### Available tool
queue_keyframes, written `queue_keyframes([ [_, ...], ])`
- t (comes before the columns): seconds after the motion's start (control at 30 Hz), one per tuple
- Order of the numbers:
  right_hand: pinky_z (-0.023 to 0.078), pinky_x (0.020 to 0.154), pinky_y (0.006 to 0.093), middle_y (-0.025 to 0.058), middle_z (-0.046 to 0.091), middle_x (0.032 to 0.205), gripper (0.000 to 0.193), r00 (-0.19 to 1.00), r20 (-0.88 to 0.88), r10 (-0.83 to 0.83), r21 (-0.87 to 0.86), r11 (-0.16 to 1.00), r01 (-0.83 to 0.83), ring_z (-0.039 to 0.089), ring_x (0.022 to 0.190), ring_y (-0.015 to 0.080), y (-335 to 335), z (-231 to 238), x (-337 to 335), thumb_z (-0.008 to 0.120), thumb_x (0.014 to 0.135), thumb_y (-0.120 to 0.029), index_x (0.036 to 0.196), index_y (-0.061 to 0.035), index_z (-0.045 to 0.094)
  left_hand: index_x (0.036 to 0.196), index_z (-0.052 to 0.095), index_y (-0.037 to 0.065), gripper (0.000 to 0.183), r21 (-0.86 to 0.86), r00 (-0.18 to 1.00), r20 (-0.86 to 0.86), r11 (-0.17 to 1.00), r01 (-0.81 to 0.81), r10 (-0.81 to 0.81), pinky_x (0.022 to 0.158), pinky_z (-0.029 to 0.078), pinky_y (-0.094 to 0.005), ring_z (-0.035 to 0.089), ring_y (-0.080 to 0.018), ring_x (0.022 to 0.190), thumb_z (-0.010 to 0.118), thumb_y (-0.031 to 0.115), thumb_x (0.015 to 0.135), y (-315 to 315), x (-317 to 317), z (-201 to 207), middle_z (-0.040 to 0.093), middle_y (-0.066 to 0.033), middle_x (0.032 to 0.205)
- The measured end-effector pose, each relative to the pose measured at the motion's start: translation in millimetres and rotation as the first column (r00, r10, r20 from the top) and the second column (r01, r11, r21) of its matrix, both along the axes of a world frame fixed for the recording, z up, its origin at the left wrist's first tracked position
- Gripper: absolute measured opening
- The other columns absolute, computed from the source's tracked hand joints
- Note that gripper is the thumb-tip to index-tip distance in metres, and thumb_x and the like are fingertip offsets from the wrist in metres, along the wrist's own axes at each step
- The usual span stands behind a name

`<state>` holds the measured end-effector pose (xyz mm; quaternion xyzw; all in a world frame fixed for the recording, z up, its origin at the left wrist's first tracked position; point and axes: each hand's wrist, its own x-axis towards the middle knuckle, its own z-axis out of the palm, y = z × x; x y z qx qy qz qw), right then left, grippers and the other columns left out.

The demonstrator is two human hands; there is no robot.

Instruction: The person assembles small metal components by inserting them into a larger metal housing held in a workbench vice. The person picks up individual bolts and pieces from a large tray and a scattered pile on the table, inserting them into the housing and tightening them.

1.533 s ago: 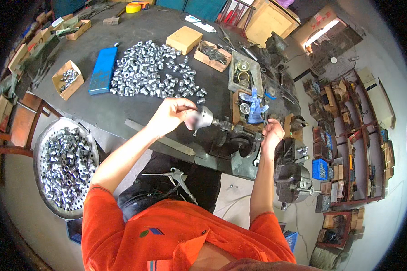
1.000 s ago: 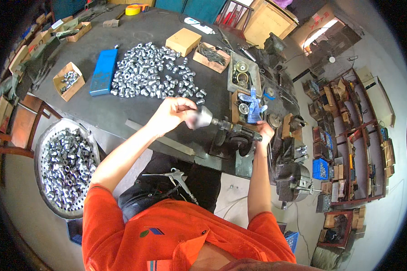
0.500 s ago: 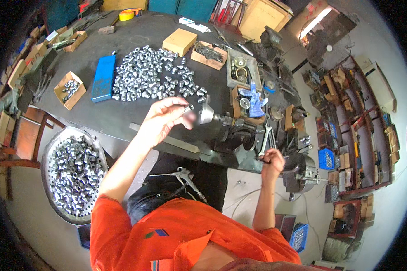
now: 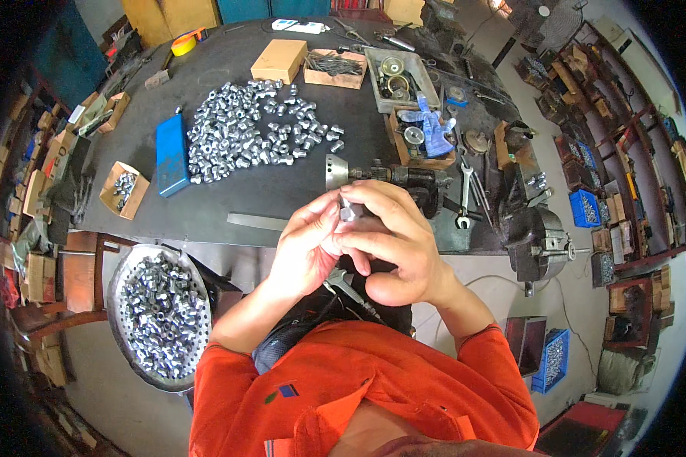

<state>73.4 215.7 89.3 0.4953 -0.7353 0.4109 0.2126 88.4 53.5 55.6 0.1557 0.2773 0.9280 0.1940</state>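
In front of my chest both hands meet around a small shiny metal fitting (image 4: 348, 211). My left hand (image 4: 306, 245) pinches it from the left, thumb and fingers pressed together. From the other side the curled fingers of my right hand (image 4: 396, 242) close on the same fitting, covering much of it. Just beyond my hands a machine chuck (image 4: 338, 172) with a round metal head is mounted at the bench's front edge. A large heap of similar metal fittings (image 4: 240, 133) lies on the dark bench (image 4: 179, 80).
A perforated metal pan (image 4: 117, 312) full of fittings stands at my left. On the bench are a blue box (image 4: 172, 156), a small carton (image 4: 123, 190), a cardboard box (image 4: 280, 61), a blue glove (image 4: 434, 131) and a wrench (image 4: 466, 198). An air gun (image 4: 351, 293) lies below my hands.
My right hand has come in from the right to meet the left at the fitting. My left hand has drawn back from the chuck toward my chest. The view has shifted a little.
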Motion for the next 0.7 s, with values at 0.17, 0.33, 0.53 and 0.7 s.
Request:
queue_keyframes([
  [0.17, 0.040, 0.087, 0.0430, 0.0232, 0.048, 0.115, 0.039, 0.995, 0.091, 0.047, -0.063, 0.997, -0.042, 0.049, 0.102, 0.0387, 3.9, 1.5, -0.6, 0.059, 0.052, -0.013, 0.088, 0.0001, 0.061, 0.118, 0.043, -0.006, 0.037, -0.074, 0.996, -0.068, 0.995, -0.070, 0.065, 0.063, 0.053, -0.0334, 0.062, -0.0264, 0.069, 0.042, 0.019, 0.091, 4.2, 0.9, -1.9, 0.057, -0.0156, 0.097],
  [0.33, 0.042, 0.084, 0.0418, 0.0230, 0.049, 0.115, 0.039, 0.996, 0.074, 0.049, -0.072, 0.996, -0.044, 0.051, 0.098, 0.0372, 9.4, 1.5, -1.3, 0.059, 0.052, -0.014, 0.088, -0.0002, 0.062, 0.114, 0.048, -0.007, 0.033, -0.208, 0.977, -0.180, 0.966, -0.154, 0.118, 0.062, 0.053, -0.0332, 0.062, -0.0243, 0.069, 0.048, 0.016, 0.089, 5.1, 0.9, -1.2, 0.058, -0.0143, 0.100],
  [0.53, 0.044, 0.079, 0.0396, 0.0212, 0.052, 0.112, 0.037, 0.997, 0.015, 0.078, -0.038, 0.996, -0.078, 0.053, 0.092, 0.0346, 14.4, 4.3, -4.8, 0.059, 0.051, -0.013, 0.086, -0.0015, 0.063, 0.113, 0.049, -0.008, 0.034, -0.210, 0.979, -0.200, 0.974, -0.086, 0.043, 0.064, 0.053, -0.0320, 0.062, -0.0231, 0.069, 0.049, 0.015, 0.088, 2.6, -0.6, -0.2, 0.059, -0.0139, 0.093],
  [0.7, 0.044, 0.077, 0.0389, 0.0207, 0.052, 0.109, 0.038, 0.997, 0.039, 0.061, -0.049, 0.997, -0.059, 0.053, 0.090, 0.0339, 15.9, 3.9, -4.7, 0.059, 0.050, -0.013, 0.086, -0.0029, 0.064, 0.113, 0.048, -0.009, 0.033, -0.238, 0.981, -0.191, 0.969, -0.066, 0.020, 0.066, 0.053, -0.0314, 0.062, -0.0230, 0.071, 0.049, 0.013, 0.088, 2.3, 0.3, 5.2, 0.060, -0.0149, 0.090],
])
